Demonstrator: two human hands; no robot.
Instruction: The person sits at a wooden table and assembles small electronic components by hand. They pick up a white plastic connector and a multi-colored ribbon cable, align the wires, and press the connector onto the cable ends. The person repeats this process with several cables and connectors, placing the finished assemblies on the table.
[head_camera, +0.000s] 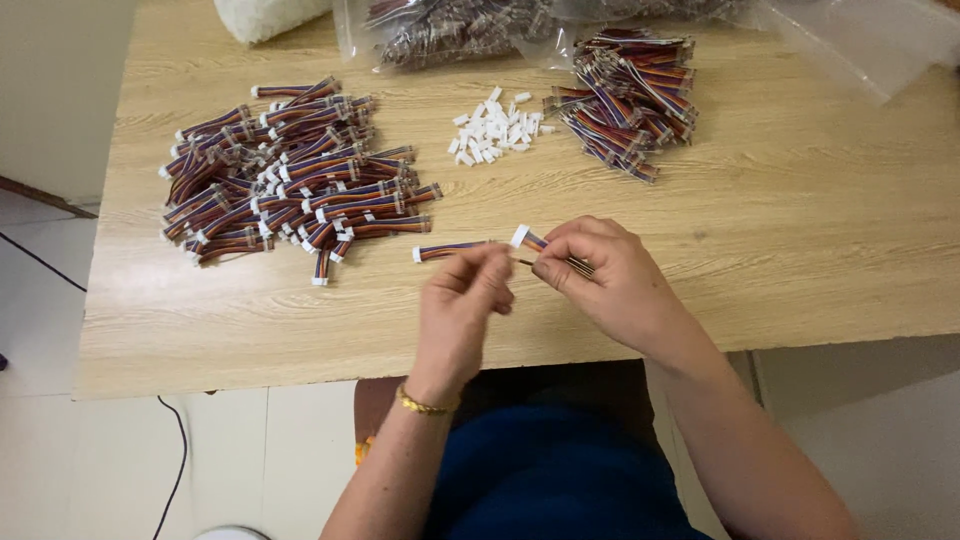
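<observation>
Fitting a connector onto a ribbon cable.
Both hands, left hand (462, 300) and right hand (600, 275), pinch one multicoloured ribbon cable (452, 249) just below the white connector pile (495, 130); seating the white connector (520, 236) likely needs aligned wire ends.

A short ribbon cable (450, 250) with many coloured wires and a white connector on its left end lies almost level, pinched at its right end by the left hand (462, 300). A second cable (545, 250) of the same kind, white connector pointing up-left, is tilted inside the right hand (600, 275).
</observation>
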